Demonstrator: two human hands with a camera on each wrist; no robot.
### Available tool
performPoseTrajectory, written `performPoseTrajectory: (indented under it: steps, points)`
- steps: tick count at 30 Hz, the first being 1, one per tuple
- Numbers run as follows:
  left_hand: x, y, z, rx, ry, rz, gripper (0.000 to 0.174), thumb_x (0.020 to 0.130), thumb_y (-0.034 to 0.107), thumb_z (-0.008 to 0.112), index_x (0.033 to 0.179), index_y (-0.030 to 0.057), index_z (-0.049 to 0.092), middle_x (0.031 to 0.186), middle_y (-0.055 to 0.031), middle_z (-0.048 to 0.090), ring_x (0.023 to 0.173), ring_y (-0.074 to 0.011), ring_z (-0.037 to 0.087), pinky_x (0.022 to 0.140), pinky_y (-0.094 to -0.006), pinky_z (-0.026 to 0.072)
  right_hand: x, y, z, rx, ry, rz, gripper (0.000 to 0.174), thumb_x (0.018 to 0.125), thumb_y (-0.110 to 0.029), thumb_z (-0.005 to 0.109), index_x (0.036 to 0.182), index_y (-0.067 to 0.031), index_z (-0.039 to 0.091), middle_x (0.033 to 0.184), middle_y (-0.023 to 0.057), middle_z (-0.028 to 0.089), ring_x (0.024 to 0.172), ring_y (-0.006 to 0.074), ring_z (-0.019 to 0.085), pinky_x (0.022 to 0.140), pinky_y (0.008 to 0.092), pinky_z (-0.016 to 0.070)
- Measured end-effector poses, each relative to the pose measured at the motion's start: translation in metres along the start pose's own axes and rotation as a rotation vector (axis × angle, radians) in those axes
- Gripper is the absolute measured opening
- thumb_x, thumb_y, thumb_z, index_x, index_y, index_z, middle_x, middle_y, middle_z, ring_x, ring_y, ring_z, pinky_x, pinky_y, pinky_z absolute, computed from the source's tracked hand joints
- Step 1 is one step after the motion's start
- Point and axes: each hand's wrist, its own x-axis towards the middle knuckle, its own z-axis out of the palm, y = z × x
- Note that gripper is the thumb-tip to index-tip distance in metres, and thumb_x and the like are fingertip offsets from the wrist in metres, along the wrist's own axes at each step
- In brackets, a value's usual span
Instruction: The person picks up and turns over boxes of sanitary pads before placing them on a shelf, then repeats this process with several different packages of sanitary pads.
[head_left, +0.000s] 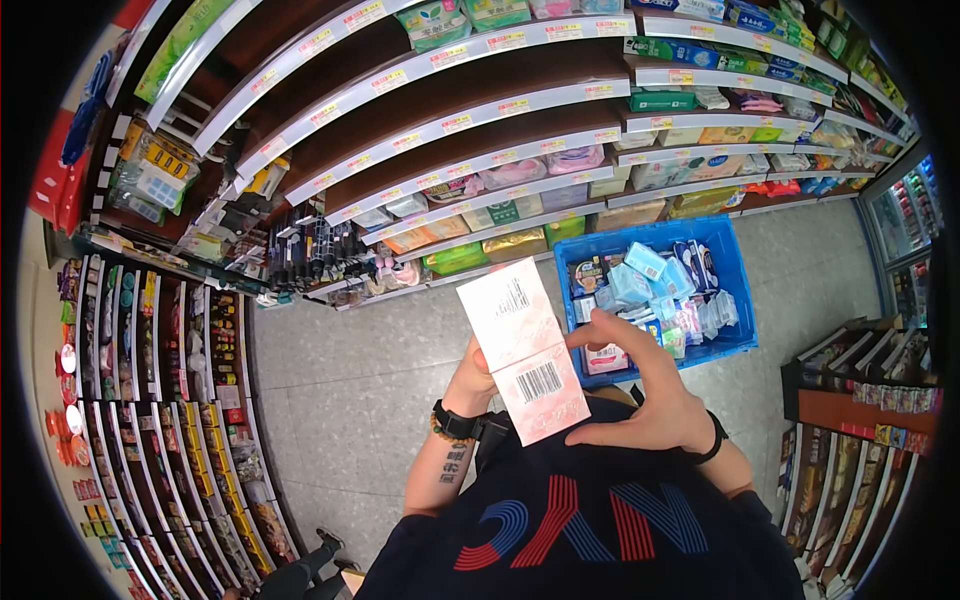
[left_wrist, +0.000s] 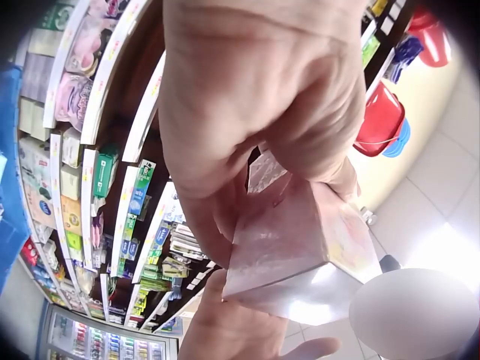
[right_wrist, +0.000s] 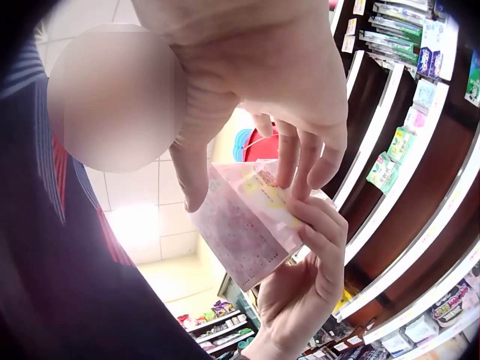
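Two pale pink boxes (head_left: 540, 385), lying edge to edge with a barcode on each, are held up in front of the chest. My left hand (head_left: 472, 378) grips them from the left side, its fingers mostly hidden behind them in the head view. The left wrist view shows the left hand's (left_wrist: 262, 90) fingers and thumb around the glossy pink packaging (left_wrist: 281, 244). On the other side, my right hand (head_left: 660, 400) spreads thumb and fingers wide in a C shape, fingertips right at the boxes' edge. In the right wrist view its thumb (right_wrist: 196, 184) overlaps a box corner.
A blue crate (head_left: 742, 290) filled with small packages stands on the grey tiled floor (head_left: 340, 400) just beyond the hands. Store shelves (head_left: 500, 110) with price tags run along the far side. More shelves (head_left: 170, 400) stand at left, with a display rack (head_left: 860, 400) at right.
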Motion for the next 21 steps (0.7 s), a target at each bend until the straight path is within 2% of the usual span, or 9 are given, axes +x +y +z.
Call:
performPoseTrajectory:
  steps: [7, 9, 10, 12, 16, 18, 19, 20, 21]
  points:
    - [0.001, 0.008, 0.011, 0.000, 0.079, -0.076, 0.135, 0.057, 0.070, 0.079, 0.156, 0.0167, 0.004, 0.125, -0.0126, 0.058, 0.112, -0.0246, 0.063, 0.092, -0.0415, 0.0562, -0.002, -0.001, 0.003, 0.002, 0.035, -0.016, 0.104, 0.067, -0.021, 0.089, 0.151, -0.0049, 0.030, 0.130, 0.0131, 0.058, 0.115, 0.0292, 0.057, 0.097, 0.0409, 0.0460]
    - [0.006, 0.013, 0.024, -0.022, -0.050, 0.080, 0.040, 0.095, 0.038, 0.061, 0.097, -0.0017, 0.061, 0.095, -0.0098, 0.053, 0.083, -0.0286, 0.066, 0.073, -0.0380, 0.0577, -0.002, -0.001, 0.005, -0.003, 0.046, -0.008, 0.104, 0.067, -0.021, 0.089, 0.151, -0.0050, 0.031, 0.130, 0.0131, 0.058, 0.115, 0.0289, 0.057, 0.096, 0.0407, 0.0462]
    - [0.007, 0.011, 0.018, -0.024, -0.054, 0.074, 0.040, 0.095, 0.038, 0.061, 0.097, -0.0017, 0.061, 0.095, -0.0098, 0.053, 0.083, -0.0286, 0.066, 0.073, -0.0380, 0.0577, -0.003, -0.001, 0.005, -0.004, 0.055, -0.002, 0.104, 0.067, -0.020, 0.089, 0.151, -0.0051, 0.031, 0.130, 0.0131, 0.058, 0.115, 0.0287, 0.057, 0.096, 0.0406, 0.0463]
    - [0.009, 0.008, 0.000, 0.013, -0.104, -0.017, 0.135, 0.057, 0.069, 0.080, 0.156, 0.0167, 0.004, 0.125, -0.0141, 0.058, 0.109, -0.0266, 0.064, 0.090, -0.0424, 0.0569, -0.002, -0.002, 0.006, -0.011, 0.066, -0.001, 0.104, 0.066, -0.019, 0.090, 0.151, -0.0052, 0.031, 0.130, 0.0130, 0.058, 0.115, 0.0286, 0.057, 0.096, 0.0405, 0.0464]
    - [0.010, 0.011, 0.003, -0.015, -0.109, -0.031, 0.136, 0.057, 0.068, 0.080, 0.157, 0.0171, 0.003, 0.125, -0.0151, 0.058, 0.109, -0.0277, 0.064, 0.090, -0.0430, 0.0569, -0.001, -0.002, 0.010, 0.002, 0.081, 0.002, 0.106, 0.064, -0.017, 0.090, 0.151, -0.0050, 0.030, 0.130, 0.0130, 0.059, 0.114, 0.0285, 0.058, 0.096, 0.0408, 0.0465]
    - [0.010, 0.016, 0.015, -0.045, -0.036, 0.021, 0.039, 0.095, 0.038, 0.060, 0.098, -0.0013, 0.061, 0.090, -0.0089, 0.053, 0.081, -0.0287, 0.065, 0.071, -0.0365, 0.0570, 0.000, -0.002, 0.014, -0.009, 0.091, -0.001, 0.106, 0.064, -0.017, 0.091, 0.151, -0.0050, 0.030, 0.129, 0.0131, 0.059, 0.114, 0.0279, 0.058, 0.095, 0.0406, 0.0465]
    - [0.009, 0.018, 0.012, -0.048, -0.044, 0.021, 0.039, 0.095, 0.038, 0.060, 0.098, -0.0013, 0.061, 0.090, -0.0089, 0.053, 0.081, -0.0287, 0.065, 0.071, -0.0365, 0.0570, 0.001, -0.002, 0.015, -0.021, 0.095, -0.005, 0.107, 0.064, -0.017, 0.091, 0.151, -0.0049, 0.030, 0.129, 0.0131, 0.059, 0.114, 0.0273, 0.058, 0.095, 0.0403, 0.0465]
    - [0.007, 0.020, 0.008, -0.027, -0.068, -0.025, 0.076, 0.077, 0.052, 0.070, 0.127, 0.0083, 0.033, 0.114, -0.0109, 0.052, 0.102, -0.0279, 0.061, 0.085, -0.0406, 0.0545, 0.001, -0.003, 0.017, -0.032, 0.081, -0.007, 0.107, 0.064, -0.017, 0.091, 0.151, -0.0049, 0.030, 0.129, 0.0131, 0.059, 0.114, 0.0273, 0.058, 0.095, 0.0403, 0.0465]
    - [0.008, 0.023, 0.006, -0.008, -0.094, -0.054, 0.133, 0.059, 0.066, 0.080, 0.157, 0.0179, 0.004, 0.138, -0.0129, 0.050, 0.122, -0.0271, 0.057, 0.098, -0.0447, 0.0520, 0.000, -0.002, 0.021, -0.013, 0.113, 0.002, 0.107, 0.064, -0.017, 0.091, 0.151, -0.0049, 0.030, 0.128, 0.0133, 0.060, 0.114, 0.0268, 0.058, 0.094, 0.0400, 0.0462]
